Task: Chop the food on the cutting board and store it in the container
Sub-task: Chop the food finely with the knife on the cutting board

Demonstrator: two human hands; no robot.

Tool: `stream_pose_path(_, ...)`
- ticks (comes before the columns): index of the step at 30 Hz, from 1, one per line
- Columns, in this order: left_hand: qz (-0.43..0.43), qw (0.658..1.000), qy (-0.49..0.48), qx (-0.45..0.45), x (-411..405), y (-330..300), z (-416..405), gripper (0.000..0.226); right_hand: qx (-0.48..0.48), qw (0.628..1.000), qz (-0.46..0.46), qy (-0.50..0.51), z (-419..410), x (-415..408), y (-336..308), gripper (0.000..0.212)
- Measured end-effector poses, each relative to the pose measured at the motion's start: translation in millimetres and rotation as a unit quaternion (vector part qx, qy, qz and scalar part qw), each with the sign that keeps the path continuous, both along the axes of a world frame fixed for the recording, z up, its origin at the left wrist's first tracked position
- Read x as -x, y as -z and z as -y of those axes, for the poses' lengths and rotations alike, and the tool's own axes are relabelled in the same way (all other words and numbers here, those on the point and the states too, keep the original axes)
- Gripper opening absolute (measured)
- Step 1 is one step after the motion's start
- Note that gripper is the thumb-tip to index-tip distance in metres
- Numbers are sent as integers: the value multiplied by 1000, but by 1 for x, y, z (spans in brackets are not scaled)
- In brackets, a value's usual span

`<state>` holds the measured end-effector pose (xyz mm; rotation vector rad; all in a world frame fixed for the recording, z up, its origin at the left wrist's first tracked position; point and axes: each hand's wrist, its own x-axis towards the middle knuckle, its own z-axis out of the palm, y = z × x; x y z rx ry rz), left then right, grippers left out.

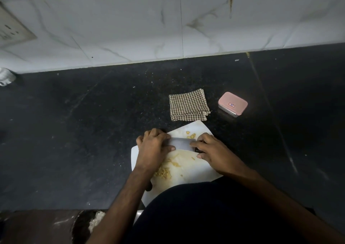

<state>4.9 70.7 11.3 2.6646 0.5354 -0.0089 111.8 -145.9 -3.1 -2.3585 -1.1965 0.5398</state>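
A white cutting board (196, 171) lies at the near edge of the dark counter. A broad knife blade (182, 144) stands across its middle. My right hand (214, 154) grips the knife's dark handle at the blade's right end. My left hand (154, 147) presses down on the blade's left end, fingers curled over its top edge. Yellowish chopped food (165, 171) lies in a heap on the near left of the board, and a few bigger pieces (191, 135) sit beyond the blade. A small container with a pink lid (233, 103) stands shut at the back right.
A folded brown-and-white checked cloth (188, 104) lies just behind the board, left of the container. The marble-patterned wall (168, 19) rises at the counter's back, with a socket plate (11, 27) at far left. A pale object (5, 76) sits at the counter's far left edge.
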Motion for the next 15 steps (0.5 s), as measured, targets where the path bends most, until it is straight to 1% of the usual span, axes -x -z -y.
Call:
stream_pose_path(3, 17, 1000, -5, 4, -4, -2, 8, 41, -32, 999, 17, 24, 3, -4, -10, 42)
stream_pose_path(6, 37, 999, -5, -5, -7, -4, 18, 40, -59, 991, 78, 95, 10, -17, -21, 37)
stream_pose_path(9, 43, 999, 5, -17, -15, -9, 29, 39, -93, 973, 132, 165, 18, -38, -33, 35)
stream_pose_path(11, 40, 999, 18, -32, -23, -13, 38, 40, -94, 963, 155, 198, 25, -53, -39, 40)
stream_pose_path(15, 54, 998, 18, -27, -40, -18, 53, 40, -38, 961, 147, 232, 30, -76, -37, 62)
